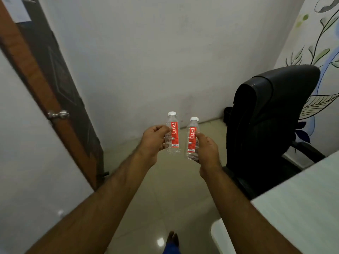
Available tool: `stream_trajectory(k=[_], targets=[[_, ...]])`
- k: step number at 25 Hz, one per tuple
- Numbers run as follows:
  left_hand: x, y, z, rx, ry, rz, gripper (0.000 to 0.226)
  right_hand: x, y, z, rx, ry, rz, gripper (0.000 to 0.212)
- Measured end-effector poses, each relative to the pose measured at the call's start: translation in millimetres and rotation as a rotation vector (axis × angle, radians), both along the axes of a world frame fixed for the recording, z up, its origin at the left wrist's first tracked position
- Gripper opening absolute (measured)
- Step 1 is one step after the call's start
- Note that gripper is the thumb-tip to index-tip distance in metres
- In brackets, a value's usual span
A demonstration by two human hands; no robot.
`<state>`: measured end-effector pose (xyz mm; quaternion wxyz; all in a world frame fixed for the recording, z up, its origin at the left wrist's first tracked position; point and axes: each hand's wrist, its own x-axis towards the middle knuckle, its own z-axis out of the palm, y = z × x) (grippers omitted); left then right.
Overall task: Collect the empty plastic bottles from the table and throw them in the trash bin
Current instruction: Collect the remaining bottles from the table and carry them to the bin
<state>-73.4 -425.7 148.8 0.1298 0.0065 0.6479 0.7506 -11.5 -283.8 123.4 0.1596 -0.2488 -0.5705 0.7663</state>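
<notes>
Bottles stood upright and side by side over the floor, the left bottle (172, 132) clasped in the left hand (152, 139), the right bottle (192, 139) in the right hand (207, 150); no bin showed.

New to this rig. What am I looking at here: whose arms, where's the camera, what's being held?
No machine here: a person wears one wide-angle camera on the head, looking forward and down, so the two bare arms are their own. The left hand has a grip on one small clear bottle with a red label and white cap; the right hand holds a matching second bottle. Both bottles are upright, apart, over the tiled floor. A black office chair stands to the right, a white table corner nearer, a wooden door left. No trash bin is visible.
</notes>
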Motion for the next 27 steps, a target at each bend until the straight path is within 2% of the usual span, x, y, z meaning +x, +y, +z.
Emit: stream_trajectory(k=[6, 10, 17, 21, 27], targets=[[-224, 107, 2, -0.035, -0.015, -0.1, 0.016, -217, 97, 3, -0.04, -0.005, -0.099, 0.015], [-331, 157, 7, -0.069, -0.003, -0.141, 0.028, -315, 139, 13, -0.032, -0.009, -0.129, 0.021], [-538, 265, -32, -0.064, -0.026, -0.303, 0.03, -501, 233, -17, -0.019, -0.029, -0.282, 0.024], [-661, 344, -55, -0.072, -0.108, -0.411, 0.027, -609, 298, -30, 0.002, -0.116, -0.397, 0.03], [-794, 489, -64, -0.183, -0.134, -0.623, 0.029, -724, 425, -46, -0.03, -0.209, -0.576, 0.028]])
